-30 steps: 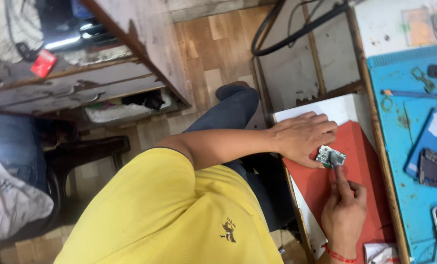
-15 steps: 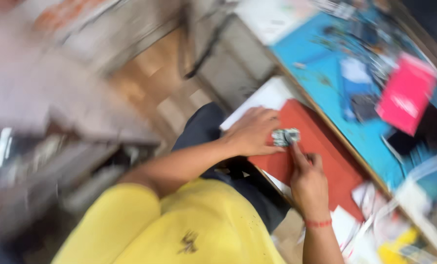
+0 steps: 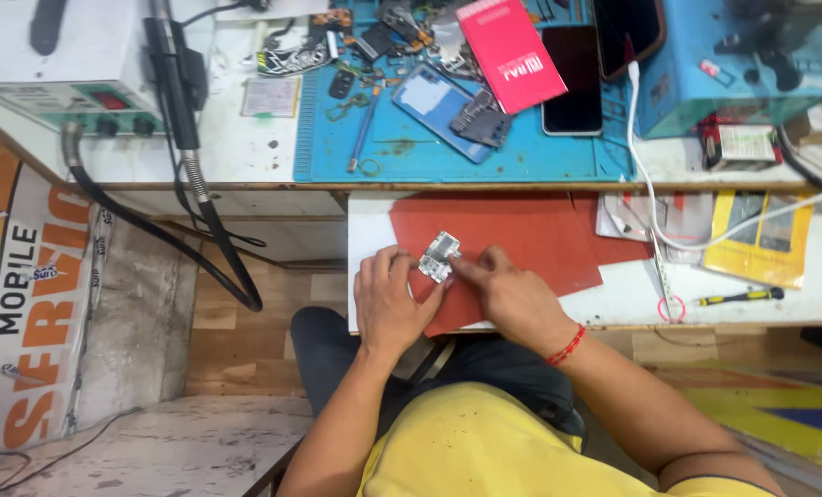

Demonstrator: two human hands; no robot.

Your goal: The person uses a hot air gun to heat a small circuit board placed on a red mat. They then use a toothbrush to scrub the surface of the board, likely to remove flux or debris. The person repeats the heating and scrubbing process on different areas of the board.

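A small silver-grey electronic part lies on a red sheet on a pull-out white shelf. My left hand rests on the sheet's left edge, its fingertips touching the part's left side. My right hand, with a red thread on the wrist, presses its fingertips on the part's right side. Both hands grip the part between them.
A blue work mat on the upper bench holds phones, small parts and a pink-red booklet. A soldering station with a black hose stands at left. A yellow-handled screwdriver and white cable lie at right.
The camera has swung round, so the bench now lies across the top of the view. Both hands stay on the small part on the red sheet.
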